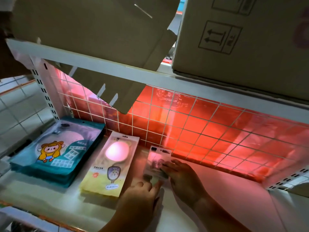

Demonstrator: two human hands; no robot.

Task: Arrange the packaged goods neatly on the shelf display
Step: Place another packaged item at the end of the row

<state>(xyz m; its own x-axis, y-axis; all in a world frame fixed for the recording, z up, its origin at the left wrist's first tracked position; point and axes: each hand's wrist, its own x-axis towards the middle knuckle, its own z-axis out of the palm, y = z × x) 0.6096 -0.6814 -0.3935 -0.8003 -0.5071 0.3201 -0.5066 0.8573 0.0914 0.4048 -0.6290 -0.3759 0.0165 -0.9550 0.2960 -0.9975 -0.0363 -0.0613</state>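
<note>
A: Where is the item being placed?
B: Small clear packet [157, 163], flat on the lower shelf [225, 195], centre of frame, just in front of the wire grid back panel [200, 124], which glows red.

A: Hands?
B: Right hand [182, 176] comes in from lower right. Its fingers lie fairly straight across the packet's lower right corner, so the grip is slack and flat, pressing rather than clasping. Left hand [142, 191] comes in from bottom centre, fingertips at the packet's near edge. Motion blur there; I cannot tell whether that grip pinches the edge or only touches it.

A: Neighbours?
B: Left of the packet, just beside it, is a yellow-and-white mirror pack [110, 164] on a low stack. Further left is a stack of teal packs [55, 153] with a cartoon figure, at the shelf's left end.

A: Above?
B: Upper shelf carries a flattened cardboard sheet [92, 30] at upper left, overhanging the edge, and a closed cardboard box [242, 39] at upper right.
</note>
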